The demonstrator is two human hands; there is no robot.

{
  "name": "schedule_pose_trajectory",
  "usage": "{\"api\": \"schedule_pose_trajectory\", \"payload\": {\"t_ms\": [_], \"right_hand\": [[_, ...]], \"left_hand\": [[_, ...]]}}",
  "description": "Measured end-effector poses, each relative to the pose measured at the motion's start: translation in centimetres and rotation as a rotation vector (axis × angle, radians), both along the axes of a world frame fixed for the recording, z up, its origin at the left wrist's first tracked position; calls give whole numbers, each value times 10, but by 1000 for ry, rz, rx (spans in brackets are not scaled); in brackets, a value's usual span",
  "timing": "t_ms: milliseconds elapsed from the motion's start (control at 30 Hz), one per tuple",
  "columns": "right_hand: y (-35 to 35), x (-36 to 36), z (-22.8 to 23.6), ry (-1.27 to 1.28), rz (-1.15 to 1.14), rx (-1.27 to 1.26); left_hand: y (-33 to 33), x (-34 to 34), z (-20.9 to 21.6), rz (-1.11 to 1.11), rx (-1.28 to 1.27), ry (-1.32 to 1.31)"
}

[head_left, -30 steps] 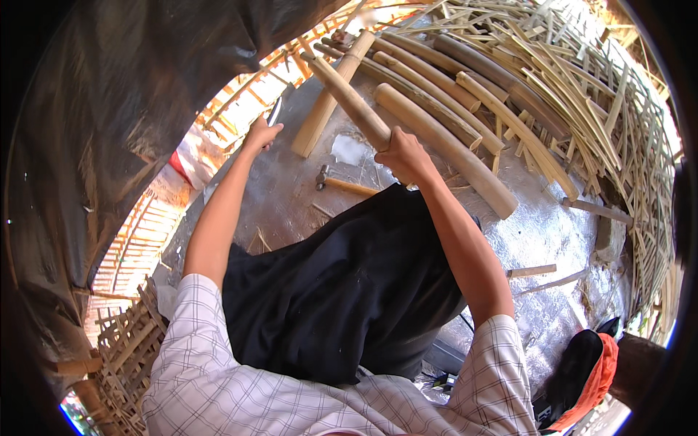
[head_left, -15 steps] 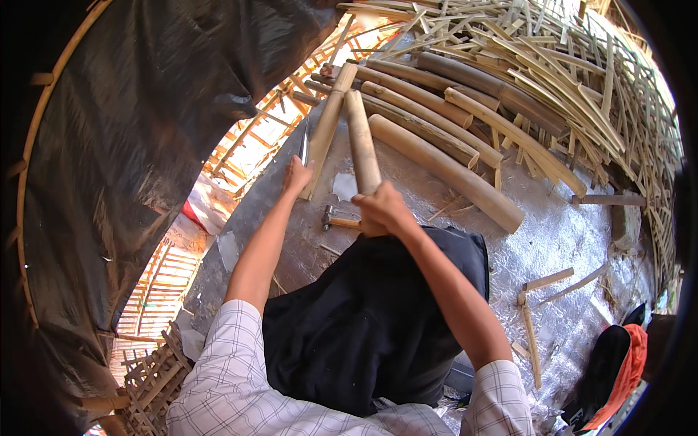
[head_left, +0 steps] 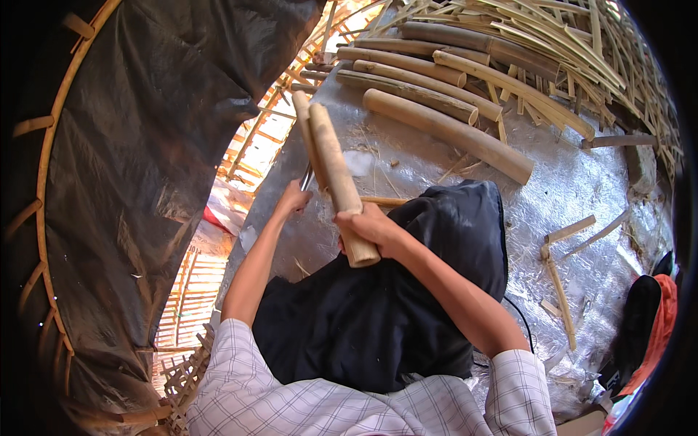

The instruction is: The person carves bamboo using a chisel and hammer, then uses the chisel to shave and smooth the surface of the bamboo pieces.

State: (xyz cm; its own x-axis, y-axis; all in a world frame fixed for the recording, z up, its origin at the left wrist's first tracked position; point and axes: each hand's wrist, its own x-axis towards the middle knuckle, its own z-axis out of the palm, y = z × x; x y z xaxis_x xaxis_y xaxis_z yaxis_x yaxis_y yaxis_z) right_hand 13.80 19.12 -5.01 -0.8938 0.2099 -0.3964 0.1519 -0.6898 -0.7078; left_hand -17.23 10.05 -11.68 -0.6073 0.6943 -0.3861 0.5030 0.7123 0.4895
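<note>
My right hand point(head_left: 372, 224) is wrapped round a short bamboo pole point(head_left: 336, 167), which slants up and away to the left. The pole's near end sits over my lap, covered by black cloth point(head_left: 349, 327). Behind the pole, a second bamboo piece point(head_left: 303, 125) stands at a similar slant, mostly hidden. My left hand point(head_left: 292, 199) is closed on a knife-like tool; its narrow metal blade point(head_left: 307, 179) shows beside the second piece. A wooden handle point(head_left: 384, 201) lies on the floor, partly behind my right hand and the cloth.
Several bamboo poles point(head_left: 451, 136) lie side by side on the silvery floor sheet point(head_left: 534, 225). Beyond them is a heap of split strips point(head_left: 552, 36). A dark tarp point(head_left: 145, 145) hangs at left. Thin bamboo pieces point(head_left: 558, 291) and an orange-black item point(head_left: 651, 334) lie at right.
The pole in my right hand has come nearer and tilted left, its near end now over my lap. The second piece now stands closer behind it. My left hand has lowered with the blade.
</note>
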Motion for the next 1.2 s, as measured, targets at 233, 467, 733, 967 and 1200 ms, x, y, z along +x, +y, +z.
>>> {"api": "schedule_pose_trajectory", "payload": {"t_ms": [233,467,733,967,1200], "right_hand": [[-98,63,37,82,329,-334],[-131,94,81,-61,552,-103],[-38,45,86,-79,59,575],[118,10,29,-558,-24,1615],[183,43,-33,-868,291,1920]], "left_hand": [[-167,76,-15,-216,249,59],[-313,132,55,-123,57,40],[-368,138,181,563,248,-98],[-256,103,85,593,830,-498],[-177,139,-24,592,819,-518]]}}
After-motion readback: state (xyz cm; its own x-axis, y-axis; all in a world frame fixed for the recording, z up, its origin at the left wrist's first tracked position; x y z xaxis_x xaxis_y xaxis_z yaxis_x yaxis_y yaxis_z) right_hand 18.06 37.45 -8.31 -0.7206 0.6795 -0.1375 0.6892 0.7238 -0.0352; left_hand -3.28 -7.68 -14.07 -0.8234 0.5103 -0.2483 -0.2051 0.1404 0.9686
